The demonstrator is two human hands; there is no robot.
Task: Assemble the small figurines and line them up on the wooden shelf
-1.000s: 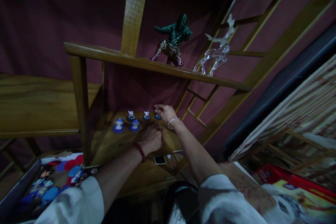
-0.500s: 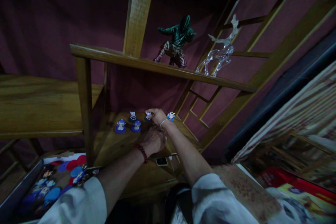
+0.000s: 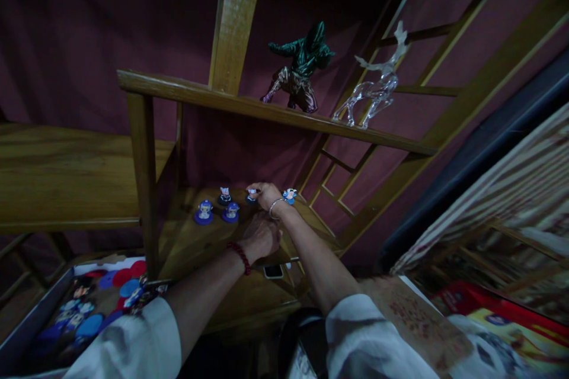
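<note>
My right hand (image 3: 268,195), with a silver bracelet at its wrist, pinches a small figurine (image 3: 251,196) on a dark round base at the back of the lower shelf (image 3: 178,249). Just below it is my left hand (image 3: 260,235), wearing a red bead bracelet; its fingers curl in, partly behind my right wrist, and what they hold is hidden. Left of my hands stand two figurines on purple bases, a pale one (image 3: 205,211) and a purple one (image 3: 231,211). Behind these is a figurine on a black base (image 3: 224,195). A blue-and-white figurine (image 3: 290,195) shows beyond my right wrist.
On the upper shelf (image 3: 191,93) are a green hooded statue (image 3: 303,68) and a clear glass deer (image 3: 376,90). An open box (image 3: 22,323) of figurines and coloured discs sits lower left. A phone-like object (image 3: 272,272) lies below my hands. A striped cloth (image 3: 498,183) hangs at right.
Almost nothing differs. Both hands keep their places, with the right still pinching the figurine; the view shifts very slightly.
</note>
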